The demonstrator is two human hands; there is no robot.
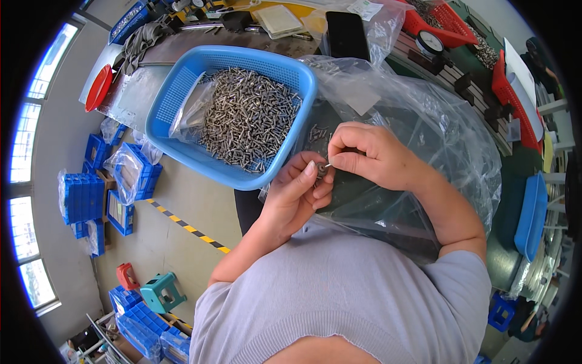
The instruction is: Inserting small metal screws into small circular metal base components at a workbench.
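My left hand [296,193] grips a small round dark metal part [322,170] between thumb and fingers. From the right, my right hand [371,155] pinches a thin, shiny metal pin [328,165], whose end meets the round part; whether it sits inside cannot be made out. Just beyond my hands, a few loose small metal pins [317,133] lie on the table. A blue plastic basket [159,134] stands to the left, close to my left hand. It holds a large heap of small metal pins [250,115] and a clear plastic bag [193,112].
Clear plastic sheeting [418,121] covers much of the table to the right. Beyond it lie a black phone [347,36], a dial gauge [429,43] and a red basket [451,27] of metal parts. A blue tray [530,215] is at far right; blue crates [83,197] stand on the floor.
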